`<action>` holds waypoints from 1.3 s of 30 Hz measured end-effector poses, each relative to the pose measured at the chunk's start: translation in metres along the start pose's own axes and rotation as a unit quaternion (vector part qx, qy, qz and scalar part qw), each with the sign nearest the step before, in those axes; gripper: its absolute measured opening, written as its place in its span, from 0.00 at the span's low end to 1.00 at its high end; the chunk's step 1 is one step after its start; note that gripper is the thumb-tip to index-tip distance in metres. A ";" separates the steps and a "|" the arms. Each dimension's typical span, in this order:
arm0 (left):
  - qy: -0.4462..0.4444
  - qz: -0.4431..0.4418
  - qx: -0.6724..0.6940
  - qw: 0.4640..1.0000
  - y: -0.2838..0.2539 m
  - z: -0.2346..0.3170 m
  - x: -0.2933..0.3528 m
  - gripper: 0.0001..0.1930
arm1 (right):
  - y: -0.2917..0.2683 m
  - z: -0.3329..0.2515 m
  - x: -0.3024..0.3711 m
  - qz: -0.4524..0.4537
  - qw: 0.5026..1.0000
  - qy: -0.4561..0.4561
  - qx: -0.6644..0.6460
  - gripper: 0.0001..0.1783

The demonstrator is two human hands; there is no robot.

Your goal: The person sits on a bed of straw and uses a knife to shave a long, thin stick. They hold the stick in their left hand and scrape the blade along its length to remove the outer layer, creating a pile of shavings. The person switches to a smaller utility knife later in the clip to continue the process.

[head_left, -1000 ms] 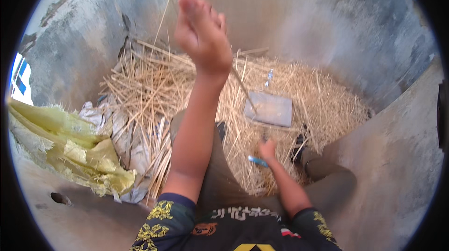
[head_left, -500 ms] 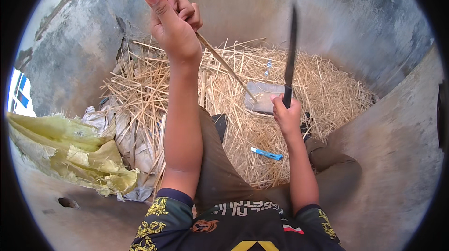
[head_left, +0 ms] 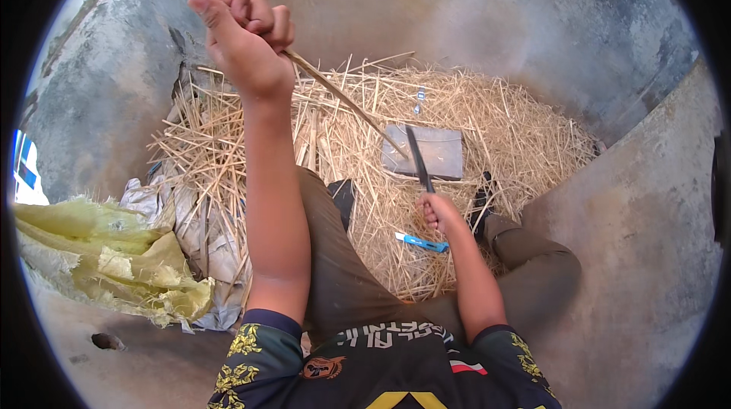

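My left hand point(head_left: 253, 43) is raised at the upper left, its fingers wrapped round a long, thin bamboo strip point(head_left: 335, 91). The strip slants down to the right, and its lower end meets a flat grey block point(head_left: 445, 154) on the straw. Low over the straw, my right hand point(head_left: 442, 213) grips the handle of a long dark-bladed knife point(head_left: 417, 151). The blade points away from me, over the block and close beside the strip's lower end. Whether blade and strip touch I cannot tell. A blue box cutter point(head_left: 422, 242) lies just below my right hand.
Loose straw-coloured shavings point(head_left: 525, 135) cover the floor, with longer strips point(head_left: 202, 135) heaped at the left. Torn yellow sacking point(head_left: 106, 249) lies at the far left. A small silvery item point(head_left: 419, 99) rests beyond the block. Concrete walls point(head_left: 365, 13) curve around me.
The knife has swung down from upright to beside the strip's lower end, as my right hand moved lower and left. My left hand and the strip appear farther left in view.
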State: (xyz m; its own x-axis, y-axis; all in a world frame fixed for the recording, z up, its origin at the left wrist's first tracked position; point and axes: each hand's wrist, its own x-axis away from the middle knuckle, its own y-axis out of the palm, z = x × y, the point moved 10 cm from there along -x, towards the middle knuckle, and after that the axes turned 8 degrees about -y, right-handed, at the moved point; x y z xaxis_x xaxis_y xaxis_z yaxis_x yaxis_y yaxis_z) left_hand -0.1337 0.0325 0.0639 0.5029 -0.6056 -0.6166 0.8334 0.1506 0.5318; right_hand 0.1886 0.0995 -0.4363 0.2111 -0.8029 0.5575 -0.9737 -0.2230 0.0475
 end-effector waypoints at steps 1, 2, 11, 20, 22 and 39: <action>0.014 0.022 -0.009 1.000 -0.007 0.003 0.001 0.30 | 0.001 -0.049 0.028 0.071 0.987 -0.093 0.113 0.12; 0.021 0.027 -0.011 0.999 -0.008 0.004 0.001 0.30 | 0.004 -0.096 0.049 0.117 0.942 -0.221 0.223 0.13; 0.043 0.026 -0.025 0.998 -0.004 0.002 0.001 0.30 | 0.023 -0.075 0.048 0.196 0.858 -0.375 0.290 0.16; 0.014 0.017 -0.023 0.999 -0.009 -0.002 -0.003 0.30 | -0.030 0.033 -0.013 0.230 0.879 -0.191 0.372 0.21; -0.012 0.007 0.002 1.000 -0.007 -0.013 -0.005 0.31 | -0.017 0.021 0.004 0.165 0.945 -0.099 0.265 0.21; -0.174 -0.197 0.102 0.959 0.036 -0.063 0.011 0.40 | 0.021 -0.178 0.134 0.156 0.879 -0.423 -0.155 0.18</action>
State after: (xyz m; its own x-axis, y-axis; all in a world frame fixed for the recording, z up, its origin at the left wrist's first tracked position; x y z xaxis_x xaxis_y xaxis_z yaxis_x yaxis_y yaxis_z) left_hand -0.0838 0.0806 0.0395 0.0213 -0.8132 -0.5817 0.8635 -0.2783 0.4207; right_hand 0.1806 0.0861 -0.2129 -0.2095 -0.9513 -0.2262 -0.9448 0.1374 0.2973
